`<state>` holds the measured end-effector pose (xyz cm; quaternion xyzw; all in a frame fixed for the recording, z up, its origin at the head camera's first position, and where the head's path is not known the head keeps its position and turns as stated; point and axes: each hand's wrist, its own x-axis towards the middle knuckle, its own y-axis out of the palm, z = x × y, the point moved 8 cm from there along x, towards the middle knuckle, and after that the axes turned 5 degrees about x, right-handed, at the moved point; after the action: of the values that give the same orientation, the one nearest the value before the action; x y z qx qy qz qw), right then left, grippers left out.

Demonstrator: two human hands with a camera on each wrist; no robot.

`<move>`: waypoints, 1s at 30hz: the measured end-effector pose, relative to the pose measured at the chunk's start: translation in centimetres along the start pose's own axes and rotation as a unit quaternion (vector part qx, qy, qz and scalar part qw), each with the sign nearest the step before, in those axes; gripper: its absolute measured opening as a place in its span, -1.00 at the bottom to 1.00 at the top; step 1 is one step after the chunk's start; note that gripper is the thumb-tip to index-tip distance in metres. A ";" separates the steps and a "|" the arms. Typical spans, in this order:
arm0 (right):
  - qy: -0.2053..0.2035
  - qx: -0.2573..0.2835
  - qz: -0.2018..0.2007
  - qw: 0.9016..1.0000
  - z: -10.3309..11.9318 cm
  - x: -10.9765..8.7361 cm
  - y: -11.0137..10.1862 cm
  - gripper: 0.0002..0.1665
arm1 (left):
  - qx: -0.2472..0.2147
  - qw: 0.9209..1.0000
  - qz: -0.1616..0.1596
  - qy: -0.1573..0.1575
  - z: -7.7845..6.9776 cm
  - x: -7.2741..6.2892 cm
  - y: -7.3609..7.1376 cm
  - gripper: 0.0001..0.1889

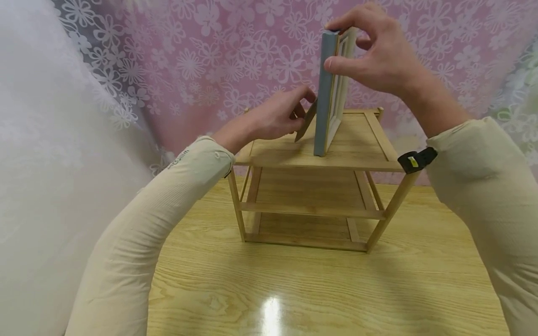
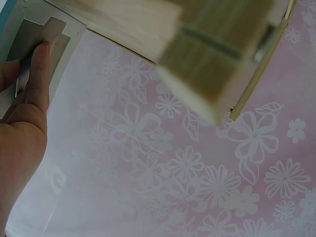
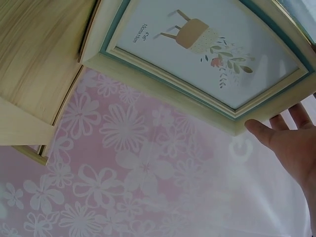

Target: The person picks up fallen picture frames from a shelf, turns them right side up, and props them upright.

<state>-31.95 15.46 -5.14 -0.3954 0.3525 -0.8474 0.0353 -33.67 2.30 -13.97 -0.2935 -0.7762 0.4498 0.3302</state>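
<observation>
A picture frame [image 1: 324, 98] with a pale blue-grey edge stands upright on the top board of a small wooden shelf [image 1: 275, 153]. My right hand [image 1: 384, 58] grips its upper part, thumb on the near edge and fingers over the top. In the right wrist view, the frame's front [image 3: 207, 64] shows a chair-and-flowers print inside a cream and teal border. Behind the frame, my left hand [image 1: 277, 114] pinches its flat back stand [image 1: 308, 122], which slants out from the back. The left wrist view shows this grey stand [image 2: 55, 29] between thumb and fingers.
The shelf has lower boards [image 1: 311, 186] and stands on a wood-patterned surface [image 1: 260, 280]. A pink cloth with white flowers [image 1: 201, 60] hangs behind it. White translucent fabric [image 1: 63, 140] hangs at left. A blurred wooden piece [image 2: 207, 59] crosses the left wrist view.
</observation>
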 end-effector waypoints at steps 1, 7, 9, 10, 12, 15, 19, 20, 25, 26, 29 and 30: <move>0.002 0.001 0.003 1.000 0.0 0.0 0.0 -0.38 | 0.001 1.000 -0.001 0.000 0.0 0.0 0.0 -0.59; 0.002 0.010 0.022 1.000 0.0 0.3 0.4 -0.39 | 0.004 1.000 -0.007 0.000 0.0 -0.1 -0.1 -0.60; 0.002 0.014 0.028 1.000 0.0 0.4 0.6 -0.40 | 0.003 1.000 -0.008 -0.003 0.1 -0.1 -0.1 -0.61; 0.001 0.016 0.031 0.999 0.0 0.5 0.7 -0.40 | 0.002 1.000 -0.008 -0.005 0.2 -0.2 -0.1 -0.61; 0.001 0.020 0.036 0.999 -0.1 0.6 0.9 -0.40 | 0.001 1.000 -0.007 -0.008 0.3 -0.2 0.0 -0.61; 0.000 0.022 0.041 0.999 -0.2 0.7 1.1 -0.40 | 0.002 1.000 -0.005 -0.011 0.5 -0.2 0.0 -0.62; -0.004 0.021 0.051 0.998 -0.1 0.8 1.2 -0.40 | 0.000 1.000 -0.004 -0.010 0.6 -0.3 0.0 -0.62; -0.005 0.024 0.055 0.998 -0.1 0.8 1.2 -0.40 | -0.002 1.000 -0.004 -0.010 0.7 -0.3 0.0 -0.62; -0.019 0.050 0.082 0.995 0.2 0.9 1.2 -0.42 | -0.007 1.000 -0.002 -0.014 0.8 -0.4 0.1 -0.61; -0.021 0.059 0.086 0.994 0.3 0.9 1.2 -0.43 | -0.007 1.000 -0.001 -0.015 0.8 -0.5 0.2 -0.61; -0.017 0.086 0.093 0.992 0.2 1.0 1.4 -0.43 | -0.005 1.000 -0.001 -0.019 0.8 -0.5 0.3 -0.60; -0.016 0.090 0.095 0.991 0.2 1.0 1.4 -0.43 | -0.006 1.000 0.001 -0.023 0.8 -0.5 0.4 -0.60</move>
<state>-32.80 13.96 -5.28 -0.3689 0.3100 -0.8621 0.1569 -33.91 1.65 -14.72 -0.2856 -0.7860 0.4522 0.3103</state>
